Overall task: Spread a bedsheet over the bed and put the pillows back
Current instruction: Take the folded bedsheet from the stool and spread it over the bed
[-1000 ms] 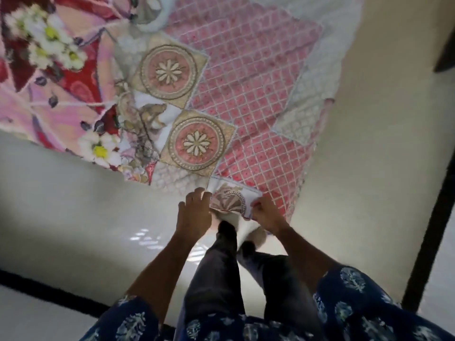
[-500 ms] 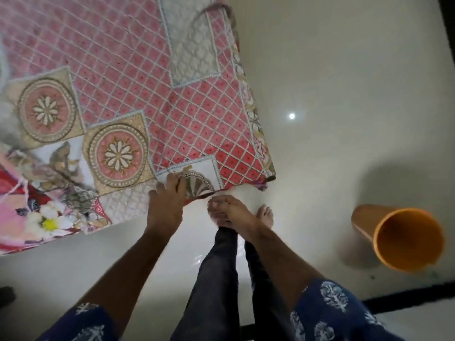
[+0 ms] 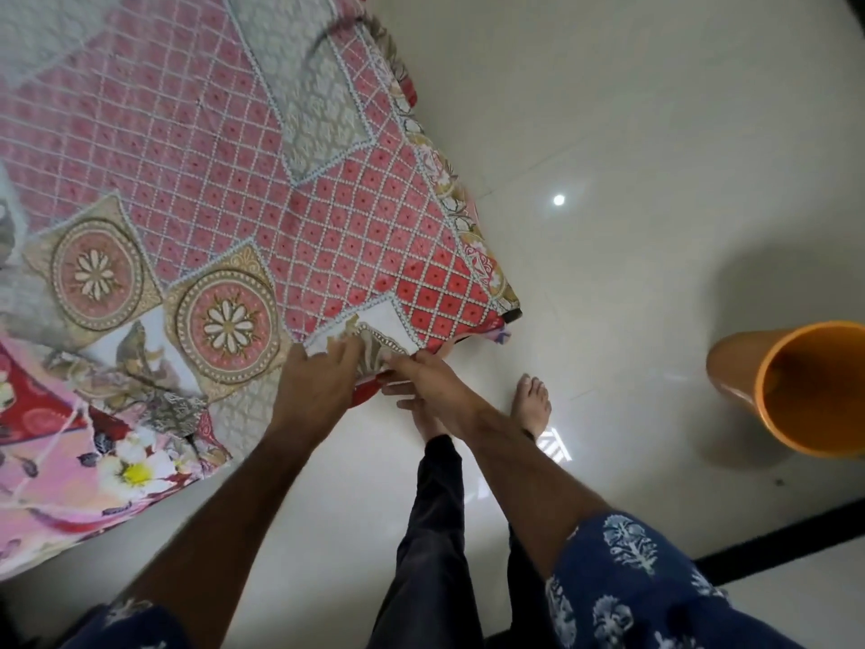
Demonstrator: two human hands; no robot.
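At the left, along the bed's near edge, a pink floral cover [image 3: 93, 470] shows where the bedsheet [image 3: 224, 171] does not reach. The sheet, red lattice with round medallions, lies over the mattress and runs away from the person toward the far left, its long side following the bed's right edge.

The left hand [image 3: 323, 391] rests on the sheet just inside the near right corner, fingers spread and fairly straight, pressing the cloth down. Right beside it, the right hand [image 3: 430, 381] sits at the corner's lip with fingers curled on the hem, seemingly pinching it; blur hides the exact hold. Both hands are at the corner, the right nearer the overhang.

The next move probably means drawing the corner toward the person and down over the mattress edge. Bare floor [image 3: 608, 227] gives room to the right; an orange bucket [image 3: 805, 391] stands well apart. No pillows are visible.
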